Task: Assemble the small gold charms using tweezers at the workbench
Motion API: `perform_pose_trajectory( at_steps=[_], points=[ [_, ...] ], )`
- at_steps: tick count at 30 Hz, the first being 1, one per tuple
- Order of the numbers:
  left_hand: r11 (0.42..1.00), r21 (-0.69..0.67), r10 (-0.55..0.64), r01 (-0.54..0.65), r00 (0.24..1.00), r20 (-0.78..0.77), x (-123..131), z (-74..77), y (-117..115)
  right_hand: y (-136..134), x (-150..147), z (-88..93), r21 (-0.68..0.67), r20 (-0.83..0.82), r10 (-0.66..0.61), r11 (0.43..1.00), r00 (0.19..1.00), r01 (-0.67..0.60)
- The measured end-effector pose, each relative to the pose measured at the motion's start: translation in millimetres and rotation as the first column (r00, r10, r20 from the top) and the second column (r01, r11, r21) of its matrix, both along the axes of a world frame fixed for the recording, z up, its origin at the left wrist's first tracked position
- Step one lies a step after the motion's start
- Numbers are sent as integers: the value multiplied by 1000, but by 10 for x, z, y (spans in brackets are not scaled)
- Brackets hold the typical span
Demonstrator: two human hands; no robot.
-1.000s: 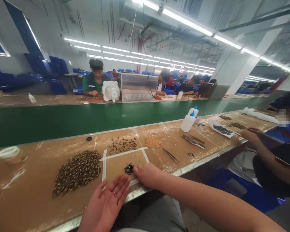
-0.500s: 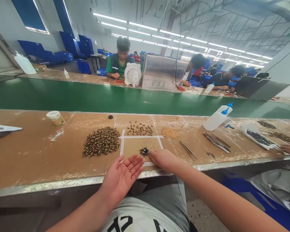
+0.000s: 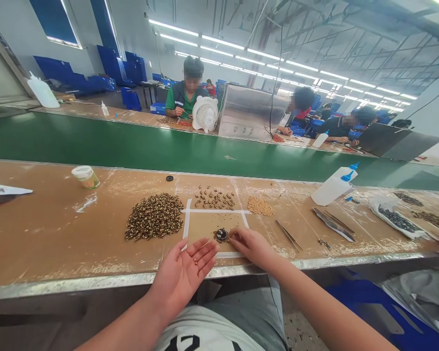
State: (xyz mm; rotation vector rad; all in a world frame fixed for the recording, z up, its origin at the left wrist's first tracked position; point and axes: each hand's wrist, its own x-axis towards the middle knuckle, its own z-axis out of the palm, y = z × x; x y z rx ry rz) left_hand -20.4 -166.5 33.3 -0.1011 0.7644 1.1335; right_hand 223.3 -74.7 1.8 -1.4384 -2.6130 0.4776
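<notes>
My left hand (image 3: 185,267) is held palm up near the table's front edge, fingers stretched out, with a tiny gold-coloured bead (image 3: 195,262) lying on the fingers. Beside a small round black dish (image 3: 221,235) with dark shiny contents, my right hand (image 3: 250,245) has its fingers pinched together, their tips at the dish's right side. Whatever is between those fingertips is too small or hidden to make out. The dish stands inside a white tape outline (image 3: 186,225). Small bronze-coloured pieces (image 3: 216,199) lie scattered behind it, and a heap of pale gold beads (image 3: 260,205) is to the right.
A big pile of bronze ring-like pieces (image 3: 154,217) lies left. Tweezers (image 3: 289,235), white squeeze bottles (image 3: 331,187) and a bag of dark pieces (image 3: 397,218) are right. A paper cup (image 3: 86,177) stands back left. Beyond the green belt (image 3: 131,146), co-workers sit.
My right hand's fingers have drawn up into a tighter pinch at the dish's right side. My left hand stays palm up with the bead. The camera view has shifted slightly.
</notes>
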Motion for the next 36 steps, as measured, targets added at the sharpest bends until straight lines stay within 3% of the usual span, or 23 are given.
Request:
perform_pose_trajectory(
  at_steps=[7,12,19,27,32,36],
  points=[
    [999,-52,15,-14,1000,14,29,9,29,177,71,-156,17,-135,123,992,983,-122],
    [999,-45,13,-13,1000,5,27,27,33,313,70,-144,47,-77,226,974,971,-223],
    [998,-55,39,-40,999,-22,-14,53,11,263,35,-133,-3,-94,125,992,988,-126],
    [997,-71,40,-42,999,-28,-24,78,21,161,15,-215,91,66,92,991,994,-98],
    [997,-61,37,-38,999,-17,-32,68,3,134,-44,-72,75,96,106,991,990,-113],
    [997,-61,40,-42,999,-24,-54,64,-9,-13,-164,1,148,235,33,986,972,-70]
  ],
)
